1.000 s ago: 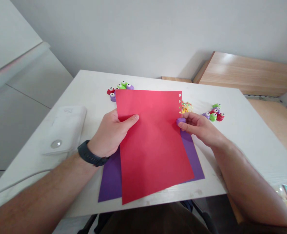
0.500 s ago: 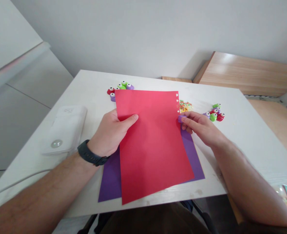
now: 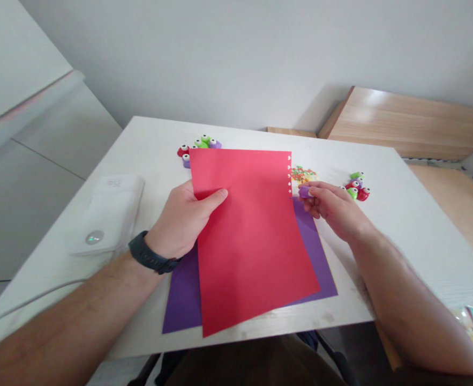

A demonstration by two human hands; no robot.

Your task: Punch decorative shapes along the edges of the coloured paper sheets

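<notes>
My left hand (image 3: 186,217) grips the left edge of a red sheet of paper (image 3: 252,236), thumb on top and the other fingers hidden behind. A row of small punched holes runs down the upper right edge of the sheet. My right hand (image 3: 328,206) pinches a small purple craft punch (image 3: 305,192) just to the right of that edge, apart from the paper. Under the red sheet a purple sheet (image 3: 314,257) lies on the table, showing at both sides. Beyond my right hand is a pile of small coloured paper cutouts (image 3: 303,174).
Several eye-topped punches (image 3: 204,141) in red, green and purple stand behind the red sheet, and another cluster (image 3: 357,185) is at the right. A white box-shaped device (image 3: 110,214) with a cable lies at the left of the white table (image 3: 397,230). Wooden boards (image 3: 413,118) are at the back right.
The purple punch has come off the red sheet's right edge and moved slightly right with my right hand. One more hole shows in the row. My left hand keeps its grip.
</notes>
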